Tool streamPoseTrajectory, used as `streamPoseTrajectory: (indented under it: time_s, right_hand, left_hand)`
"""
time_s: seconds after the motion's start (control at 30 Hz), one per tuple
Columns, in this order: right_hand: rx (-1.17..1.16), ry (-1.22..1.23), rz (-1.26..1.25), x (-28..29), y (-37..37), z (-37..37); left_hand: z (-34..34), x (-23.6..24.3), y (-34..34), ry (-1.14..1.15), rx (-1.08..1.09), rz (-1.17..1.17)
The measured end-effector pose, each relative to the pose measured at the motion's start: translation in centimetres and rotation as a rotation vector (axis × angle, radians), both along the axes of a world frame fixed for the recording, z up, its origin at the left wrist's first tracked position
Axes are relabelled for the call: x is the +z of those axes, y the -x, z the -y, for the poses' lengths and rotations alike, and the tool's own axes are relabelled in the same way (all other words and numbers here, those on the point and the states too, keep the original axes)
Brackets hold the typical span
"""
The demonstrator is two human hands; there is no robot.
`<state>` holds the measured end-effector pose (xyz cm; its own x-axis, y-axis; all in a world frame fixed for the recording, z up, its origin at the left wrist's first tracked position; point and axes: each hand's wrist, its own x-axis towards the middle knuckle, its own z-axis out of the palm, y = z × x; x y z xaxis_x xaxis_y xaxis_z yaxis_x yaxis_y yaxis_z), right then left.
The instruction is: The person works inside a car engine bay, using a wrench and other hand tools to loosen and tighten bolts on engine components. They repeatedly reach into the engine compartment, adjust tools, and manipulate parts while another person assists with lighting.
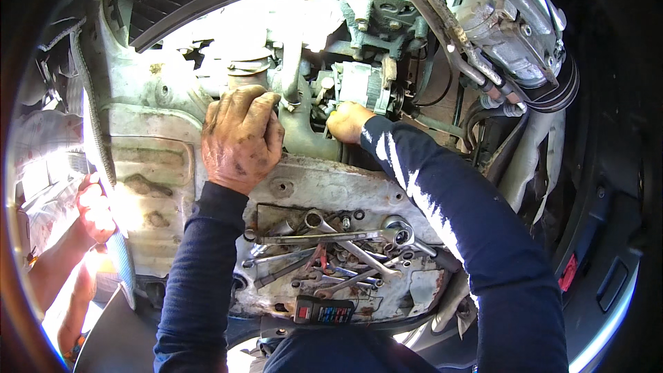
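The right grip (349,122) reaches in at the near side of a finned silver unit (360,84), which lies just above it, knuckles close to the casing; the left grip (243,137) rests across the gap to its left, palm down, fingers bent and close together at the foot of a ribbed collar (247,69), probably there to steady the body while the other arm stretches inward; an upright pale pipe (293,62) stands between the two. The fingertips of both are hidden by the hands themselves and by the engine parts, so I cannot tell whether either is pinching anything.

Below both grips, a worn white panel (338,178) carries a heap of loose wrenches (352,243) and a ratchet (402,236), likely laid there so that either hand can drop back to them; a dark handheld device (323,311) lies nearest the person, seemingly kept apart from the metal; up and right of the right grip sits a cast-metal unit (507,38) with hoses; far left of the left grip, another person's hand (97,214) is at the edge of the bodywork.
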<state>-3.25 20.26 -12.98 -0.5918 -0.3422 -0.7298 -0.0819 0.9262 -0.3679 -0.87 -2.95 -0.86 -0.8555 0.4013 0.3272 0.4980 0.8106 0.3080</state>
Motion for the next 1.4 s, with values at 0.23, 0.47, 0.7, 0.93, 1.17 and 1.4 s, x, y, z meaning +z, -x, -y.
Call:
streamPoseTrajectory:
  time_s: [0.23,0.47,0.7,0.93,1.17,1.4]
  right_hand:
    - [-0.563,0.46,0.142,-3.5,0.2,-1.3]
    - [0.057,0.266,-0.394,9.1,-3.6,-8.1]
    - [-0.232,0.087,-0.154,11.9,-5.6,-11.2]
    - [-0.346,0.196,-0.24,9.0,-6.7,-11.6]
    - [-0.363,0.188,-0.227,8.4,-6.2,-11.0]
    - [-0.398,0.237,-0.188,8.8,-6.1,-11.2]
  left_hand:
    - [-0.1,0.0,0.0,0.012,-0.005,0.0]
    - [-1.1,1.2,0.3,0.11,-0.018,0.082]
    - [-6.8,-2.4,4.4,-0.078,-0.338,0.473]
    - [-11.9,-10.1,11.1,0.597,-0.547,0.636]
    - [-14.3,-17.6,14.5,0.629,-0.31,0.743]
    - [-12.8,-27.0,19.3,0.688,-0.519,0.677]
